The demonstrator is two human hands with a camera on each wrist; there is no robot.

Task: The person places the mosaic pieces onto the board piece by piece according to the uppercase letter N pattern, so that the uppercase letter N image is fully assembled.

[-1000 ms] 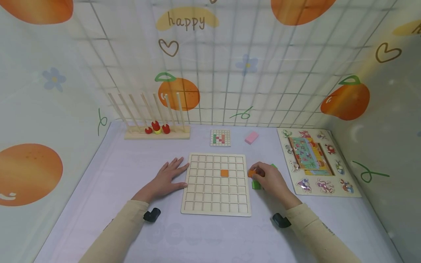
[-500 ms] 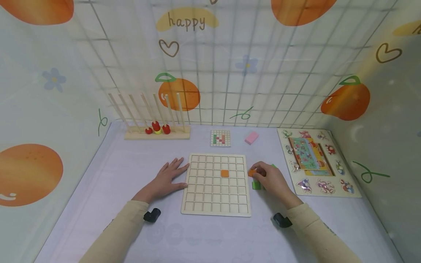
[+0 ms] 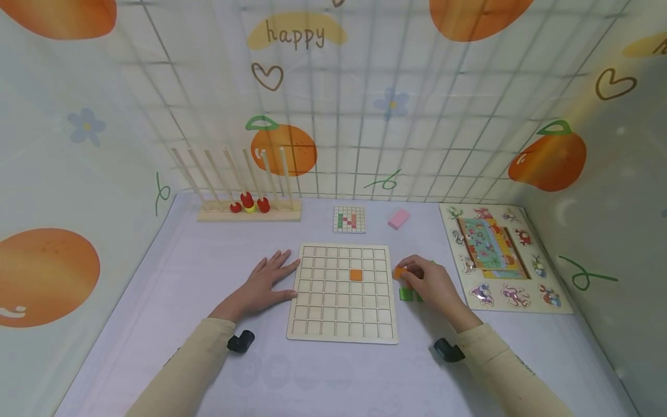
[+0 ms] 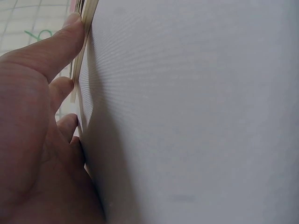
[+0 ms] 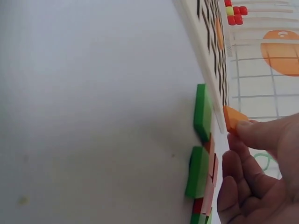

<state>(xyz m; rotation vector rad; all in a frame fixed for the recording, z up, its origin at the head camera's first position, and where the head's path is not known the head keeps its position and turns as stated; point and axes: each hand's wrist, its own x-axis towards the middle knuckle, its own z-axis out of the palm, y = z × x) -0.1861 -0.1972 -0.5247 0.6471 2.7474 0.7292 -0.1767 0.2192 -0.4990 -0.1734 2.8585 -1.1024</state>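
In the head view a wooden grid board [image 3: 342, 335] lies flat on the table, with one orange tile [image 3: 356, 275] in a square right of its middle. My left hand [image 3: 263, 284] rests with fingers spread at the board's left edge, thumb and index fingertip touching it. Between thumb and fingers my right hand [image 3: 431, 285] pinches an orange block [image 3: 399, 273] just beyond the board's right edge. Green blocks [image 3: 406, 294] lie below that hand. The right wrist view shows the orange block [image 5: 232, 119] held near the board's rim, with green blocks [image 5: 202, 113] and pinkish ones beside it.
Behind the board lie a small pattern card [image 3: 350, 227] and a pink block [image 3: 399, 219]. A wooden peg rack [image 3: 229, 215] with red and yellow beads stands at back left. An animal puzzle board [image 3: 495, 289] lies at right. Printed cloth walls surround the table.
My right hand has shifted very slightly, still pinching the orange block, and more of a second green block shows beneath it. The left hand and the board have stayed put.
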